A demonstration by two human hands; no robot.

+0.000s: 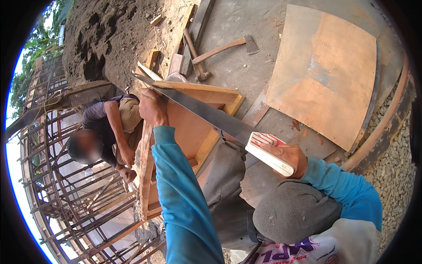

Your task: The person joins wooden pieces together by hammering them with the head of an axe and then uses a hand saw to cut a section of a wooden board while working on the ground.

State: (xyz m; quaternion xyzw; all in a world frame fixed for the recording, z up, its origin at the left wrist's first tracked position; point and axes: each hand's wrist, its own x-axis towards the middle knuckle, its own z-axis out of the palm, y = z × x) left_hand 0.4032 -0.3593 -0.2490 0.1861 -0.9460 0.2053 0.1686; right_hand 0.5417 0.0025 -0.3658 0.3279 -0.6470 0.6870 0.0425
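Observation:
My right hand [290,159] grips the white and red handle of a handsaw [206,115]. The long dark blade reaches up and left from the handle, lying across the upper edge of a wooden frame with a panel [187,125]. Close to the blade's far end, my left hand [154,108] is closed around the corner of that frame. My fingertips there are partly hidden behind the hand. The frame leans tilted against my grey-trousered leg [226,171], its light wood strips facing me.
Left of the frame crouches another person [105,127], hands close to its edge. Beyond it lie an axe [226,49], a hammer [195,57] and wood offcuts [152,57]. A plywood sheet [325,79] rests at right, near gravel [393,176]. Lattice of bars [66,176] stands far left.

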